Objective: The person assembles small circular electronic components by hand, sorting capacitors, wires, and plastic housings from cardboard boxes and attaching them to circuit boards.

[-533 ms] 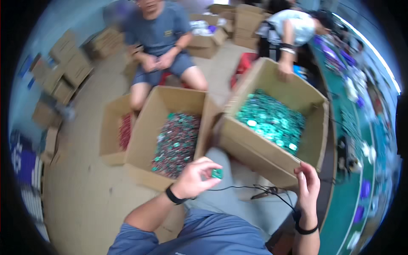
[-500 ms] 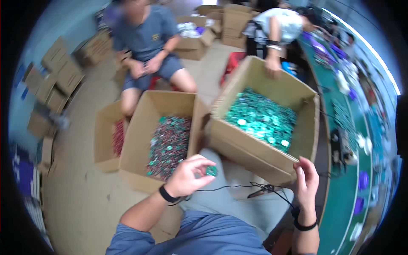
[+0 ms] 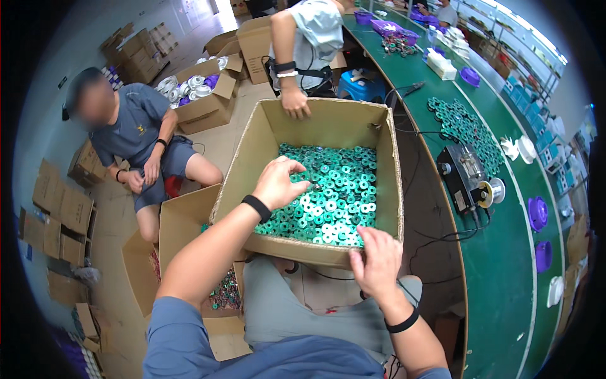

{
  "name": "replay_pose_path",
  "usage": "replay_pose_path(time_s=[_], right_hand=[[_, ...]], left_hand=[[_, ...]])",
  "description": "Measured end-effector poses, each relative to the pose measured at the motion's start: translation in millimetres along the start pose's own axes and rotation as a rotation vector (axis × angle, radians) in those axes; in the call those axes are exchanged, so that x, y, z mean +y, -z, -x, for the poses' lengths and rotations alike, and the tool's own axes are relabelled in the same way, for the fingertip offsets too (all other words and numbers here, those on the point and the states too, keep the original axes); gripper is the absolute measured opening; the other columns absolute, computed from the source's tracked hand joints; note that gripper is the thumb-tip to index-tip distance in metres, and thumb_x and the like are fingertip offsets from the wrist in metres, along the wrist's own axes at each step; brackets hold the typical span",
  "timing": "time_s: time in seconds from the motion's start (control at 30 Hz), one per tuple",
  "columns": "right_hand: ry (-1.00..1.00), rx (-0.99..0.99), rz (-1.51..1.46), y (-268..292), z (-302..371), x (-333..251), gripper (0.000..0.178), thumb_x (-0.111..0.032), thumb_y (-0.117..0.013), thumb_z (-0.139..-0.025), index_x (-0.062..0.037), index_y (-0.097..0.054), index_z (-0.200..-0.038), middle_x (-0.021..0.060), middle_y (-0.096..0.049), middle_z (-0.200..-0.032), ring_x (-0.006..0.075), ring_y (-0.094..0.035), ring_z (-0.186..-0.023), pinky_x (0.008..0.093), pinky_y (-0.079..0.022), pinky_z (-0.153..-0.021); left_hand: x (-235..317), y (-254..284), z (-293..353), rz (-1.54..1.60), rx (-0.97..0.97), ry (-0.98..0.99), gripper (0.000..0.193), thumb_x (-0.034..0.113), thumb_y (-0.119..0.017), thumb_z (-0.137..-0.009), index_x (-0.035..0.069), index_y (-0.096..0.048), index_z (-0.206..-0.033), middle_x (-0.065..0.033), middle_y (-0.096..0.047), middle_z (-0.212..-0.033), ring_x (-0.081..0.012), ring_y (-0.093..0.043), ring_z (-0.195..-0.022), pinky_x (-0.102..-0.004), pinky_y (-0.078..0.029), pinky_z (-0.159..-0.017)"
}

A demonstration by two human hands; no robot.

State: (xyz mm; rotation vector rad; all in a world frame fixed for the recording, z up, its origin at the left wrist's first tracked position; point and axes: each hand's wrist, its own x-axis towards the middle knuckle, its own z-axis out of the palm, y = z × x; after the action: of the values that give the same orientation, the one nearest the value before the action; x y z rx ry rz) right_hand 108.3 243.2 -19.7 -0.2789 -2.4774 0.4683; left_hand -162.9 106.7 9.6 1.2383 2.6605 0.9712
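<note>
Presently, with the large cardboard box (image 3: 328, 189) as landmark:

Item 1. Large cardboard box, open-topped, tilted toward the wearer, its near edge over the wearer's lap. Holds a deep layer of green ring-shaped parts (image 3: 328, 196), heaped toward the near wall.

Item 2. Left hand (image 3: 278, 183), inside the box over the parts, fingers curled down and nearly closed; it touches the heap, but whether it has pinched a part cannot be told.

Item 3. Right hand (image 3: 377, 262), on the box's near rim, fingers spread and hooked over the cardboard edge, steadying it.

Item 4. Another person's hand (image 3: 295, 104), gripping the box's far rim.

Item 5. Smaller open box (image 3: 183, 221), left of and below the large box, with mixed red and green parts showing.

Item 6. Green workbench (image 3: 505, 265), right of the large box, bearing a small winding machine (image 3: 467, 177) and a flat spread of green rings (image 3: 464, 126).

Item 7. Seated person in grey (image 3: 136, 136), well left of the large box.

Risks, as judged: the box rests on two rim grips and a lap; if either loosens, the tilt could send the parts sliding out over the near wall. Uneven lifting between the two people could buckle the cardboard. A loosely gathered part could drop between the boxes.
</note>
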Motion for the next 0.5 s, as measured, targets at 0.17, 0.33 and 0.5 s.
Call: replay_pose_path(time_s=[0.17,0.33,0.5], right_hand=[[-0.015,-0.021,-0.028,0,2,7,0.051,-0.029,-0.072,-0.079,-0.0108,-0.063,-0.126,0.0042,-0.065,-0.114,0.022,-0.06,-0.102,0.04,-0.039,-0.088],[-0.008,-0.066,0.034,-2,2,16,0.051,-0.037,-0.068,-0.082,-0.0145,-0.064,-0.127,-0.0007,-0.066,-0.113,0.0163,-0.06,-0.1,0.0362,-0.038,-0.084],[-0.009,-0.064,0.001,-4,1,22,0.05,-0.038,-0.068,-0.083,-0.0159,-0.063,-0.128,-0.0013,-0.066,-0.111,0.0152,-0.06,-0.098,0.0343,-0.039,-0.081]], left_hand=[[-78,-78,-43,-0.28,-0.184,0.127,0.038,0.03,-0.079,-0.075,0.004,-0.073,-0.102,-0.017,-0.067,-0.101,-0.0332,-0.064,-0.099,-0.0429,-0.052,-0.092],[-92,-120,-86,-0.348,-0.239,0.195,0.038,0.031,-0.078,-0.074,0.007,-0.074,-0.103,-0.0174,-0.066,-0.106,-0.0343,-0.062,-0.105,-0.0442,-0.05,-0.096],[-60,-173,-130,-0.33,-0.218,0.075,0.037,0.033,-0.078,-0.075,0.011,-0.075,-0.105,-0.0162,-0.065,-0.111,-0.036,-0.058,-0.113,-0.046,-0.048,-0.1]])
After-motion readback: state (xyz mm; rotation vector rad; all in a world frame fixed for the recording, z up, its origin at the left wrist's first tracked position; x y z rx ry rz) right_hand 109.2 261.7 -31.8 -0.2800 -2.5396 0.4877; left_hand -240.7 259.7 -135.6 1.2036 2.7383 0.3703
